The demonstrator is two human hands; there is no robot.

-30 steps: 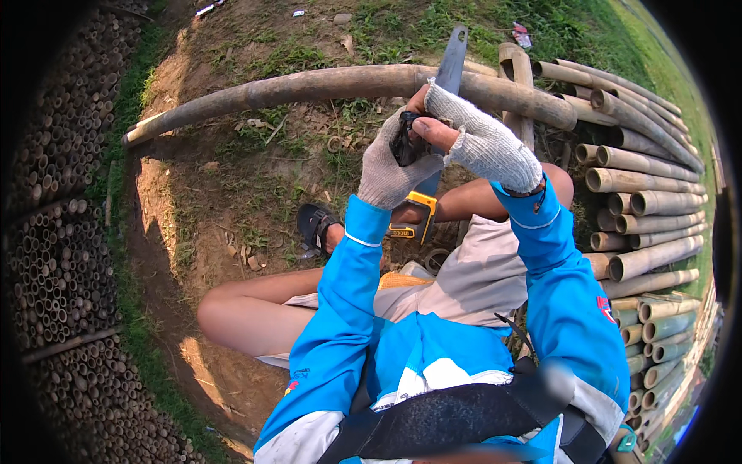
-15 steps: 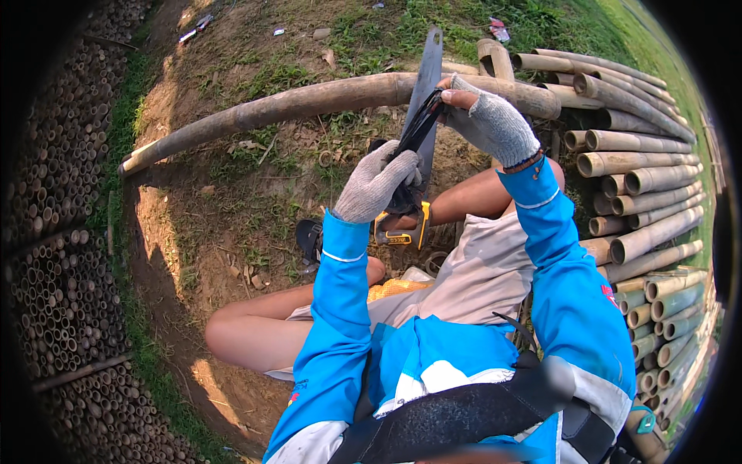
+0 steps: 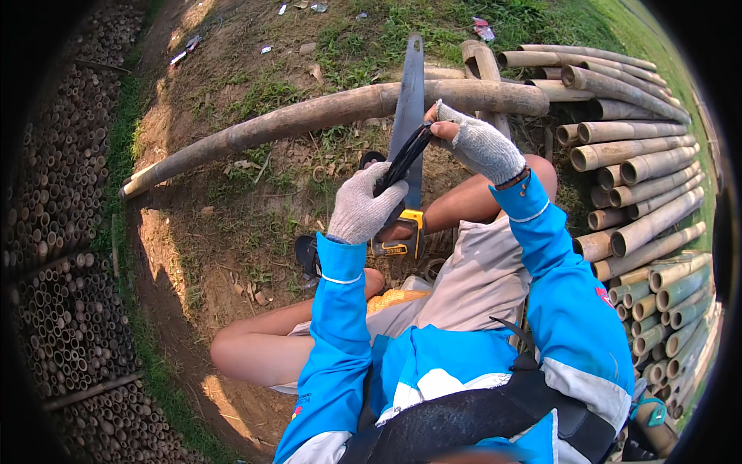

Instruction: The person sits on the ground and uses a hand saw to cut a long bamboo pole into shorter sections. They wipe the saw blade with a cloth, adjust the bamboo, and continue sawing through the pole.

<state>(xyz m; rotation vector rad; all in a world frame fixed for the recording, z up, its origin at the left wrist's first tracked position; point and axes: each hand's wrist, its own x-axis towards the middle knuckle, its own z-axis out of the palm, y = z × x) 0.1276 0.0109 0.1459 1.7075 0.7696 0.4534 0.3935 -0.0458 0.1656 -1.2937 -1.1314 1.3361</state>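
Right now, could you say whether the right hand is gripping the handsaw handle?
No, the right hand pinches the black strip, apart from the handsaw handle.

Saw (image 3: 411, 104) partly hidden behind black bundle (image 3: 408, 158), leftmost bamboo stack (image 3: 66, 313) cut off

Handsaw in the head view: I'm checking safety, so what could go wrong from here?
The right hand has a bare thumb and fingertip showing beyond its glove, and the handsaw appears close behind; a slip might bring skin against the blade.

The yellow-and-black handle sits beside the bare right lower leg, so a shifting saw could scrape it.

The black bundle, held between the left hand and right hand, could slip loose.
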